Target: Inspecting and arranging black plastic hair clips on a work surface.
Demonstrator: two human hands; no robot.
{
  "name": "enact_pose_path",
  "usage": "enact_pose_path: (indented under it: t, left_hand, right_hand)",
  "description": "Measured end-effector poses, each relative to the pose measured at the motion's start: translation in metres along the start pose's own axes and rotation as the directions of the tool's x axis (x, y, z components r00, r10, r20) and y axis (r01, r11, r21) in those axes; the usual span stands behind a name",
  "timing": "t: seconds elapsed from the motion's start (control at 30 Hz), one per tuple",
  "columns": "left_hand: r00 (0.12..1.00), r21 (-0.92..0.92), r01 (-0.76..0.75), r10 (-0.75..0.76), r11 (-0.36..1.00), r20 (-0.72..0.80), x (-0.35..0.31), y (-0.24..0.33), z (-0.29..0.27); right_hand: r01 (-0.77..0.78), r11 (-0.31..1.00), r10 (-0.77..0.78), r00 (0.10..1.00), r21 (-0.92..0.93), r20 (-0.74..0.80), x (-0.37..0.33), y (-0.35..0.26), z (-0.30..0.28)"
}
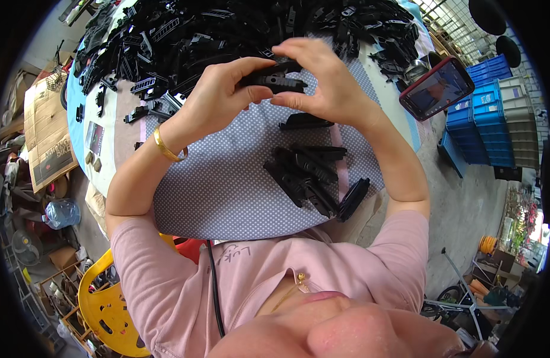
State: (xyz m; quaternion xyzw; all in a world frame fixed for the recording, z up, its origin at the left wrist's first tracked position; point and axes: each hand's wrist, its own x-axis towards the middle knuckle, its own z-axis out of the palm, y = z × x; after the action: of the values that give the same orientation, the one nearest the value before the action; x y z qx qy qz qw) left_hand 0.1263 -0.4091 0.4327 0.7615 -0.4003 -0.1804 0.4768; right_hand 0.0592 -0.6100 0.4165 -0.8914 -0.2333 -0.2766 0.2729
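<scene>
Over the far half of the round table, my left hand [230, 86] pinches a long, narrow black plastic part [275, 82] between thumb and fingers. My right hand [325, 77] curls round the part's other end, its fingertips at the far side and its thumb at the near side. The exact contact of the right fingertips is partly hidden. Just below the hands lies a single black part [306, 121]. Nearer to me, a loose group of several similar black parts [304, 173] rests on the dotted cloth [215, 197].
A large heap of black plastic parts [227, 30] covers the table's far side. A phone [437, 88] stands at the right edge. Blue crates [486, 119] are stacked beyond it. To the left are a cardboard box [45, 131], a water jug [62, 213] and a yellow chair [111, 304].
</scene>
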Motion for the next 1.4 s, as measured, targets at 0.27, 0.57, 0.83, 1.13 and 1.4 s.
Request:
enact_pose_path:
  t: [0.27,0.57,0.83,1.13,1.4]
  left_hand:
    - [0.968,0.255,-0.237,0.252,0.937,-0.024,-0.002,-0.002,0.004]
    - [0.969,0.153,-0.039,0.0,0.988,0.247,-0.003,0.003,0.001]
    - [0.901,0.376,-0.429,0.359,0.821,0.244,0.003,-0.008,0.008]
    - [0.91,0.872,-0.272,0.402,0.408,0.096,0.014,-0.031,0.016]
    - [0.849,0.727,-0.323,0.525,0.606,-0.061,0.013,-0.021,0.011]
  right_hand:
    - [-0.226,0.974,0.212,0.951,0.036,0.224,0.0,-0.01,-0.006]
    - [-0.481,0.739,0.214,0.832,0.473,0.512,0.002,0.029,-0.017]
    - [-0.165,0.976,0.16,0.986,-0.14,-0.049,-0.006,0.069,0.007]
    - [-0.184,0.888,0.238,0.968,-0.421,0.078,-0.011,0.049,0.014]
    - [-0.271,0.864,0.309,0.951,-0.424,0.022,-0.01,0.05,0.011]
